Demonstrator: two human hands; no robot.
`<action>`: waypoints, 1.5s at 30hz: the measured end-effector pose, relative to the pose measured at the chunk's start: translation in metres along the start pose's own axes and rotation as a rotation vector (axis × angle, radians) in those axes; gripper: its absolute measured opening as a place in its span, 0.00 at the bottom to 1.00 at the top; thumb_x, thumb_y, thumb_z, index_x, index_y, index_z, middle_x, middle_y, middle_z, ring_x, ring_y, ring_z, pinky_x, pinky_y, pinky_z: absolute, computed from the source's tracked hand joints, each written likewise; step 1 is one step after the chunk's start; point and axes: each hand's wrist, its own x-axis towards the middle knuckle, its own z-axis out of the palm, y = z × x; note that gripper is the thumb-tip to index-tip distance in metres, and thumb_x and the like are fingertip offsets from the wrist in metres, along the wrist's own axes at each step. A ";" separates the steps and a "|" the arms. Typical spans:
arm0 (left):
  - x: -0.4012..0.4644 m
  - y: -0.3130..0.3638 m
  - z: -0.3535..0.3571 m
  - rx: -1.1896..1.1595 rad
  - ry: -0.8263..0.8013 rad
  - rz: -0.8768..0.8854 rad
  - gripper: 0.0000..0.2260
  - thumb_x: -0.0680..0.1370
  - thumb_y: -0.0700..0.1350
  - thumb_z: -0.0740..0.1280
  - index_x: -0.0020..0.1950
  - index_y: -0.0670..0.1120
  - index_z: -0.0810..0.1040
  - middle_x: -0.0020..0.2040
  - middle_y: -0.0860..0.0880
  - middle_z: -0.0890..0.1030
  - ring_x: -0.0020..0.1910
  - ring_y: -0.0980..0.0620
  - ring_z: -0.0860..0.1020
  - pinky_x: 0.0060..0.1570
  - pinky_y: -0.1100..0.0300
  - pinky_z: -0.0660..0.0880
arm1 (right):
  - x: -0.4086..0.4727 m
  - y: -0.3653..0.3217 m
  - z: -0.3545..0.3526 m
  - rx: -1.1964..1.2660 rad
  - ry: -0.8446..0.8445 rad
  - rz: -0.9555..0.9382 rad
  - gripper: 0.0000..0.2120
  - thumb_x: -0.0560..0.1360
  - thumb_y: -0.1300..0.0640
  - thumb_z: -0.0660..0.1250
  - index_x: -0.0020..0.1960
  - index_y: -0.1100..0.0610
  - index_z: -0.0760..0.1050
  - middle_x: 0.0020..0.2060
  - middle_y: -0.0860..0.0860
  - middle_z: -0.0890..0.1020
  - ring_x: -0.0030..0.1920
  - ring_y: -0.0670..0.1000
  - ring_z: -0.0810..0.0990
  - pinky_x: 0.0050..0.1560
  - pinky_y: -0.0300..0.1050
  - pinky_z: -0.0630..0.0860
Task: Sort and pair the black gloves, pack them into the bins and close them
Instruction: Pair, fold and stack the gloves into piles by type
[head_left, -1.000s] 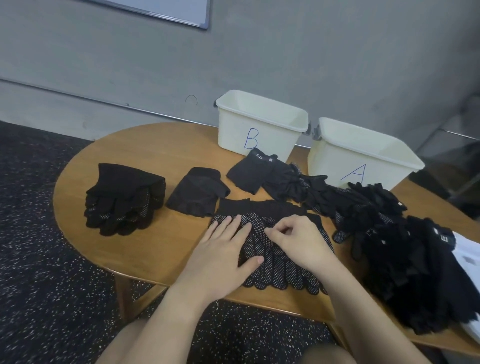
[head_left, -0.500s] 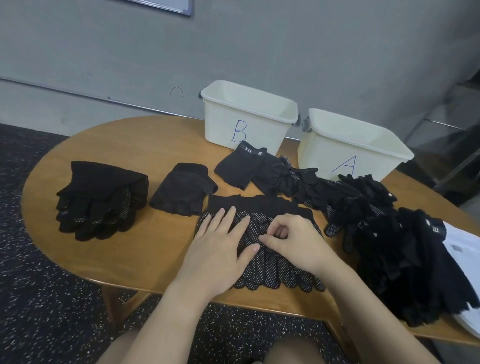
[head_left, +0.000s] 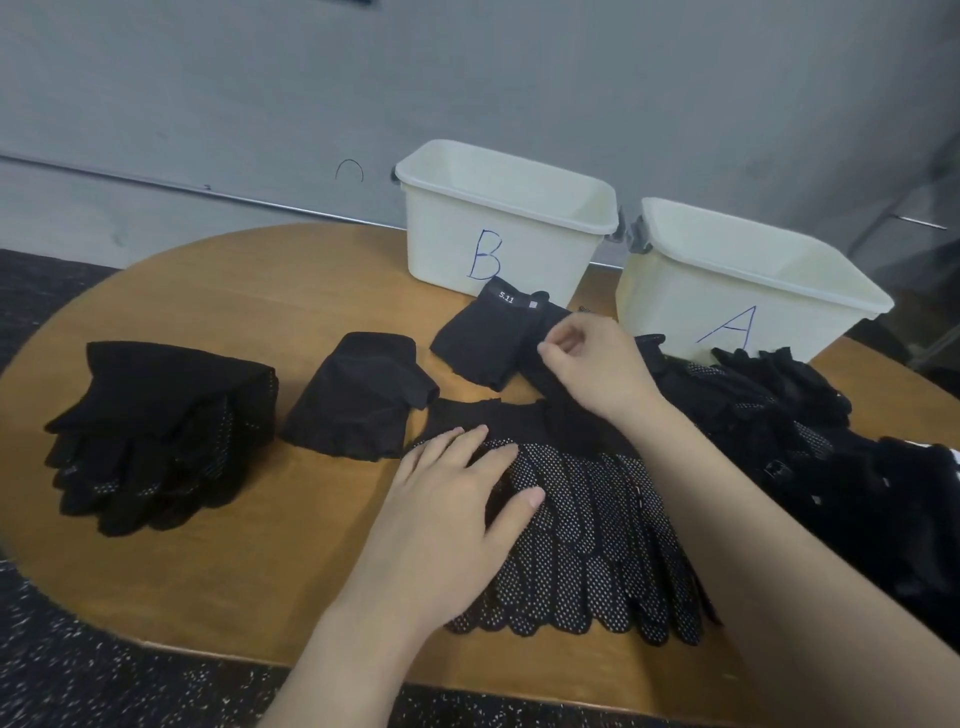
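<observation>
Fingers of the right hand (head_left: 587, 364) pinch a fingerless glove (head_left: 488, 343); left hand (head_left: 457, 499) flat, pressing the dotted gloves (head_left: 587, 545). Sorting underway; next, match its partner.

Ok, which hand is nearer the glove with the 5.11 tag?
Right. The right hand is at the tagged glove's right edge, fingers curled as if pinching fabric there. The left hand lies flat on the dotted gloves, nearer the person.

Two white bins stood beyond the hands: bin B (head_left: 498, 228) and bin A (head_left: 727, 280). Two hands showed, the left hand (head_left: 452, 525) and right hand (head_left: 597, 369). Left of them lay one stack of dotted gloves (head_left: 156, 431) and one fingerless glove (head_left: 358, 395)
</observation>
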 end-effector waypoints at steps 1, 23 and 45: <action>0.002 -0.001 -0.002 -0.019 0.024 -0.012 0.30 0.81 0.68 0.46 0.81 0.60 0.62 0.82 0.57 0.61 0.80 0.57 0.55 0.80 0.55 0.50 | 0.013 0.001 0.005 -0.032 0.007 0.026 0.05 0.78 0.53 0.70 0.50 0.54 0.81 0.45 0.48 0.82 0.48 0.48 0.80 0.51 0.45 0.77; 0.012 -0.021 -0.009 -0.248 0.438 -0.068 0.13 0.81 0.49 0.63 0.61 0.48 0.83 0.54 0.57 0.79 0.58 0.57 0.73 0.62 0.53 0.76 | 0.054 -0.029 0.021 0.329 0.247 0.043 0.12 0.79 0.53 0.68 0.39 0.50 0.70 0.34 0.44 0.76 0.34 0.45 0.73 0.36 0.40 0.68; -0.026 0.012 -0.030 -1.676 0.322 -0.124 0.18 0.78 0.56 0.74 0.67 0.54 0.82 0.66 0.48 0.83 0.66 0.48 0.81 0.63 0.56 0.79 | -0.117 -0.102 -0.029 0.674 -0.001 -0.191 0.11 0.79 0.53 0.67 0.43 0.59 0.71 0.41 0.62 0.81 0.39 0.50 0.78 0.43 0.52 0.77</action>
